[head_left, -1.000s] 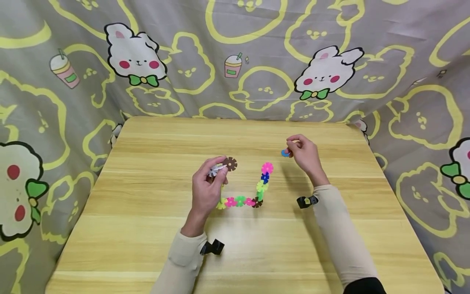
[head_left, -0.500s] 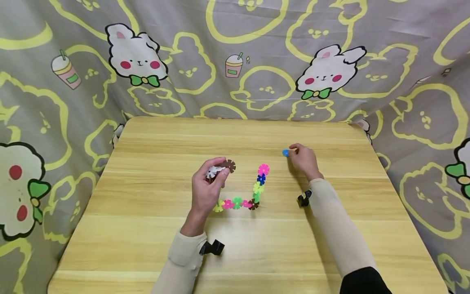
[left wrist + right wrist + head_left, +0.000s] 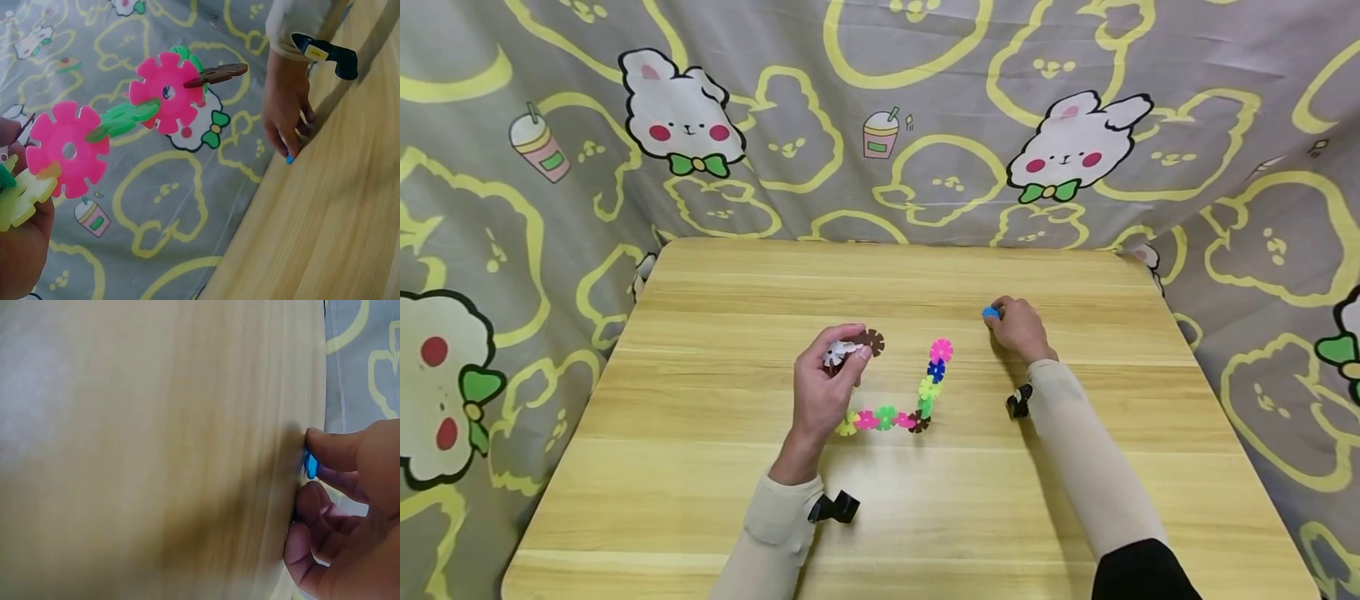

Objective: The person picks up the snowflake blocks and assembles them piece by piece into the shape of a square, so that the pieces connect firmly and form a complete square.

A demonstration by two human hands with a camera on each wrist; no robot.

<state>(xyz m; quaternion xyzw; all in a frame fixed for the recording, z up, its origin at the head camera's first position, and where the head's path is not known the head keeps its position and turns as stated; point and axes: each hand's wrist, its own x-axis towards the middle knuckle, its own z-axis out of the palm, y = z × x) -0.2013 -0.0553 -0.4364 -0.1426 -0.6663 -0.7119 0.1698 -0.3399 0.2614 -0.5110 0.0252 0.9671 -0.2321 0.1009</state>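
Observation:
My left hand (image 3: 822, 398) holds a chain of interlocking plastic snowflake discs (image 3: 886, 417) by its white and brown end. From the fingers the chain runs right through yellow, pink, green and brown discs, then bends away to a pink disc (image 3: 942, 351) at its far end. The left wrist view shows pink discs (image 3: 67, 150) and a pale yellow disc (image 3: 25, 200) close up beside the hand. Farther right, my right hand (image 3: 1021, 328) pinches a small blue snowflake disc (image 3: 311, 465) between thumb and finger, low at the tabletop. The fingers partly hide this disc.
The wood-grain table (image 3: 700, 500) is bounded at the back and sides by a grey curtain (image 3: 805, 125) with cartoon prints. A black wrist camera (image 3: 835, 506) sits on the left sleeve, another black camera (image 3: 1019, 402) on the right one.
My right hand has come down toward the table around the blue disc and now pinches it there. The left hand stays nearly in place with the chain, which has shifted slightly.

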